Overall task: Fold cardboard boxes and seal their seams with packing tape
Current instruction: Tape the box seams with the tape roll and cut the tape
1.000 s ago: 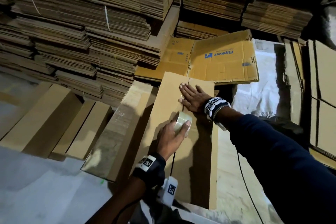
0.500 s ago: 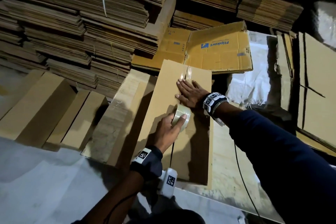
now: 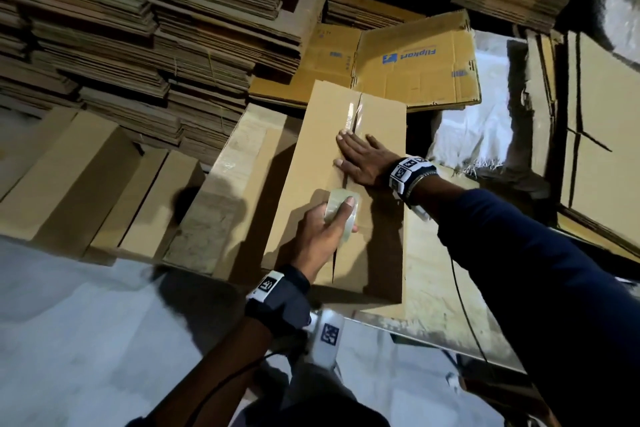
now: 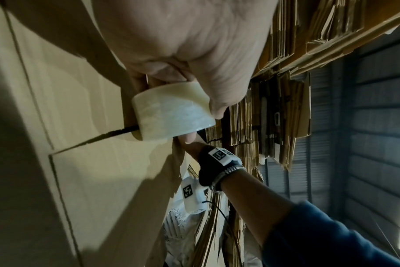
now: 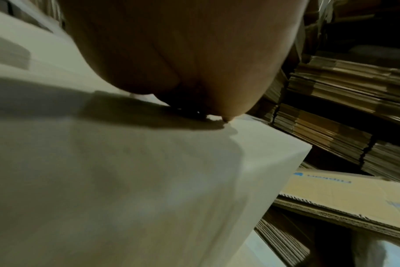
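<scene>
A long brown cardboard box point(image 3: 311, 156) lies lengthwise in front of me, its two top flaps meeting at a centre seam. Clear tape point(image 3: 356, 113) shines over the far stretch of that seam. My right hand point(image 3: 358, 159) lies flat on the taped seam, fingers straight, pressing down. Just nearer, my left hand point(image 3: 329, 229) grips a roll of clear packing tape point(image 3: 341, 211) held against the seam; the left wrist view shows the roll point(image 4: 171, 119) between thumb and fingers, with the open seam point(image 4: 98, 139) running toward me. The right wrist view shows only my palm point(image 5: 183, 59) on the box top point(image 5: 126, 180).
Tall stacks of flat cardboard point(image 3: 138, 28) fill the back and left. A flattened printed carton point(image 3: 415, 62) lies beyond the box. Several closed long boxes point(image 3: 69, 177) lie to the left. More flat sheets point(image 3: 606, 132) lean at the right, beside a white sack point(image 3: 467, 135).
Both hands have slid toward me along the seam. A longer stretch of shiny tape now shows beyond my right fingers, and the roll has moved nearer along the box.
</scene>
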### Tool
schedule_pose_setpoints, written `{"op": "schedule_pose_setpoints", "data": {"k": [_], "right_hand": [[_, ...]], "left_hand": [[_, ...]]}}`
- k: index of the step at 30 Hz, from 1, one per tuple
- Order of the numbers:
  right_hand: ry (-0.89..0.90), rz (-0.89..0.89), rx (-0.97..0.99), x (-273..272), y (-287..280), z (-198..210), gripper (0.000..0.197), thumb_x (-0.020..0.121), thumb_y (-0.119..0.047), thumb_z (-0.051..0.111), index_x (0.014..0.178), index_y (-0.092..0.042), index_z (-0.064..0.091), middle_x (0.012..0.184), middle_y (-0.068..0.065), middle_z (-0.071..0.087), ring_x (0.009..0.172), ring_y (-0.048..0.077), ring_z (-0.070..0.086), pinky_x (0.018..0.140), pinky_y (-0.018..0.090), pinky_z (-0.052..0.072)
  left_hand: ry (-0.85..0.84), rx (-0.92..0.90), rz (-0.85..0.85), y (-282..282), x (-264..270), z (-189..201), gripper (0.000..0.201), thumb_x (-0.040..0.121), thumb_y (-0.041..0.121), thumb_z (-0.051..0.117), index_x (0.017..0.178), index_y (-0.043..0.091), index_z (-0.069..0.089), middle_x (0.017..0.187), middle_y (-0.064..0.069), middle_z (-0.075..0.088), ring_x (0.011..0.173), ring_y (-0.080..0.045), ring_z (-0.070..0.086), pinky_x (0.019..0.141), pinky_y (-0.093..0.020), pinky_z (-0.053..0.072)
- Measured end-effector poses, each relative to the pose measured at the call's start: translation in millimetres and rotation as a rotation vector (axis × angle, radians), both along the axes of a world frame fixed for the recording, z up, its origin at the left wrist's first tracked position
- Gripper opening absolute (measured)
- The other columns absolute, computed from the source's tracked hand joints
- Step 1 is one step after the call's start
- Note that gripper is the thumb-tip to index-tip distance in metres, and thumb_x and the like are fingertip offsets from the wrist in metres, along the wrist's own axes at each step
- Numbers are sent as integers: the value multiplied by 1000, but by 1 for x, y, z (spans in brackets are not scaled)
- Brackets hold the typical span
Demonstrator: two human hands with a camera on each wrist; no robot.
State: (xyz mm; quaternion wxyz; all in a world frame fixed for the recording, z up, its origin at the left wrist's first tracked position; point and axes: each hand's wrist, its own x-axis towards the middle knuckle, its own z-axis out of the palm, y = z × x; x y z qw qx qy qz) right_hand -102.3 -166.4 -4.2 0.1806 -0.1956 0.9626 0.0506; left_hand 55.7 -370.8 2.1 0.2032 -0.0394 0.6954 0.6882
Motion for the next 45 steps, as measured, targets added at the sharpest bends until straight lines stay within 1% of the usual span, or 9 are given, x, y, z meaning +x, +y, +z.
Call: {"op": "schedule_pose_setpoints", "data": {"k": [3, 7, 10, 15, 20, 28, 32, 35, 45], "right_hand": [[87, 20, -1, 7, -9, 16, 84, 102, -70, 3, 166, -14, -1, 173, 5, -4, 160, 19, -4, 129, 50, 2], [20, -15, 32, 23, -26, 10, 86, 102, -71, 4, 165, -13, -7, 173, 7, -7, 160, 20, -5, 128, 51, 4], [-18, -79, 22, 30, -32, 2, 84, 102, -70, 4, 165, -16, -9, 173, 5, -8, 160, 18, -5, 128, 52, 2], [-31, -115, 37, 29, -33, 2, 87, 99, -74, 2, 165, -20, -9, 174, 1, -9, 160, 16, -5, 128, 53, 2], [41, -199, -35, 50, -40, 4, 81, 104, -66, 6, 165, -14, -6, 173, 5, -9, 160, 20, -6, 128, 52, 6], [-11, -167, 2, 97, -45, -2, 87, 100, -71, 2, 165, -15, -8, 173, 4, -13, 159, 19, -11, 128, 50, 1], [-28, -166, 28, 92, -45, -4, 87, 99, -73, 0, 165, -18, -8, 173, 0, -11, 160, 15, -8, 127, 52, 3], [-28, -181, 19, 93, -46, -1, 86, 100, -73, 4, 166, -19, -6, 174, -1, -9, 160, 15, -6, 127, 52, 4], [-75, -220, 4, 100, -49, 4, 86, 101, -74, 11, 166, -21, -6, 173, -3, -11, 160, 16, -9, 127, 55, 0]], "left_hand": [[-9, 39, -7, 1, 4, 10, 43, 96, 57, 67, 101, 15, 76, 80, -3, 80, 78, -19, 77, 70, -32, 55], [-14, -24, -4, 4, 14, 15, 50, 92, 66, 65, 101, 18, 77, 85, 1, 80, 76, -16, 76, 70, -30, 56], [-38, 3, -7, 1, 27, 21, 39, 99, 53, 65, 105, 16, 75, 86, -2, 81, 84, -23, 77, 79, -39, 61], [-27, -117, -55, -20, 68, 22, 43, 97, 62, 61, 96, 21, 72, 76, 7, 79, 79, -14, 76, 79, -42, 63], [-8, -46, -13, -20, 72, 25, 50, 92, 68, 65, 95, 19, 74, 74, 0, 79, 76, -18, 78, 81, -51, 63], [38, -136, -10, -14, 89, 26, 60, 92, 79, 50, 98, 24, 73, 70, 2, 77, 81, -12, 76, 94, -45, 56], [88, -229, 39, -14, 112, 31, 49, 97, 67, 56, 92, 21, 70, 66, 5, 76, 74, -13, 75, 84, -45, 60], [81, -271, 78, -19, 133, 25, 61, 88, 75, 56, 86, 16, 71, 63, 6, 75, 68, -16, 75, 77, -47, 62], [-39, -345, 80, -22, 148, 20, 78, 74, 85, 49, 95, 12, 69, 60, -1, 74, 73, -26, 76, 78, -53, 63]]}}
